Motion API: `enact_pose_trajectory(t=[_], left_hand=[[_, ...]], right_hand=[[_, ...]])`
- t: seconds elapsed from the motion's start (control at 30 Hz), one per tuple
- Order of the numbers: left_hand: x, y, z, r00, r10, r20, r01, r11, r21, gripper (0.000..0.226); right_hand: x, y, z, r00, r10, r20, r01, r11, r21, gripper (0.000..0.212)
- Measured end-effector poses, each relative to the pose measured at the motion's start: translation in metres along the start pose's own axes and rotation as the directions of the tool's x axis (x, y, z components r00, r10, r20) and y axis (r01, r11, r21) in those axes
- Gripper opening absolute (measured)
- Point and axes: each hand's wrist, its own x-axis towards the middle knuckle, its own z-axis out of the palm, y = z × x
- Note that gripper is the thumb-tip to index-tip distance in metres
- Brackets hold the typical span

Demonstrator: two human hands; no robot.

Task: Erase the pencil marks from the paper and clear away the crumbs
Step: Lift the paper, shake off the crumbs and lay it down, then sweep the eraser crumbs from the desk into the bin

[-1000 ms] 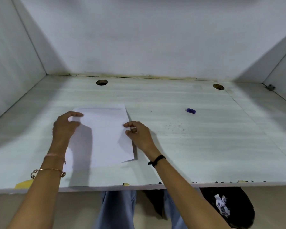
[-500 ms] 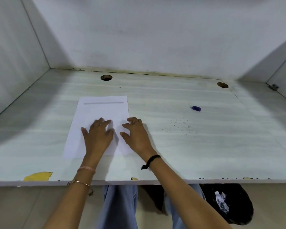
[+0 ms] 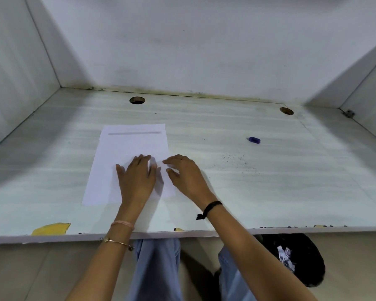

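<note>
A white sheet of paper (image 3: 126, 153) lies flat on the desk, left of centre, with a grey pencil band (image 3: 134, 133) across its top. My left hand (image 3: 137, 178) rests flat on the lower right part of the sheet, fingers spread. My right hand (image 3: 186, 174) sits at the sheet's right edge, fingers loosely apart and touching the paper, holding nothing. A small blue eraser (image 3: 254, 140) lies on the desk far to the right, apart from both hands. Dark eraser crumbs (image 3: 237, 159) are scattered on the desk between the eraser and my right hand.
The pale desk (image 3: 291, 192) is boxed in by white walls at the back and both sides. Two round cable holes (image 3: 137, 100) (image 3: 286, 111) sit near the back. A yellow scrap (image 3: 50, 229) lies at the front left edge. A black bin (image 3: 300, 259) stands below right.
My left hand moved from the paper's left edge onto its lower right part, lying flat. The pencil band at the top came into view. My right hand stayed at the right edge.
</note>
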Motion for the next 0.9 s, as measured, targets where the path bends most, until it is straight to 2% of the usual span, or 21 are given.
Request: enact_pose_trajectory(t=[0.2,0.3,0.47,0.6,0.73,0.83,0.9], left_hand=[[-0.012,0.038,-0.011,0.997,0.050,-0.052,-0.057,0.990,-0.132,0.031],[-0.022,0.070,-0.010,0.992,0.129,-0.013,-0.127,0.954,-0.273,0.027],[-0.043,0.131,0.008,0.958,0.276,0.078,-0.215,0.871,-0.442,0.021],[-0.064,0.174,0.026,0.920,0.366,0.142,-0.227,0.791,-0.569,0.017],[-0.095,0.215,0.049,0.859,0.464,0.215,-0.217,0.711,-0.669,0.014],[-0.121,0.239,0.064,0.781,0.565,0.267,-0.228,0.656,-0.720,0.014],[-0.137,0.251,0.073,0.703,0.648,0.293,-0.245,0.607,-0.756,0.015]], right_hand=[[-0.009,0.007,-0.046,0.987,0.100,-0.126,-0.079,0.983,0.164,0.019],[-0.024,0.014,-0.075,0.967,0.179,-0.180,-0.133,0.961,0.241,0.016],[-0.061,0.032,-0.121,0.905,0.303,-0.298,-0.224,0.936,0.270,0.013],[-0.103,0.047,-0.153,0.802,0.435,-0.410,-0.322,0.892,0.316,0.014],[-0.156,0.061,-0.180,0.666,0.511,-0.543,-0.400,0.860,0.318,0.013],[-0.195,0.070,-0.194,0.545,0.552,-0.631,-0.430,0.830,0.355,0.011],[-0.219,0.075,-0.200,0.446,0.576,-0.686,-0.423,0.810,0.406,0.009]])
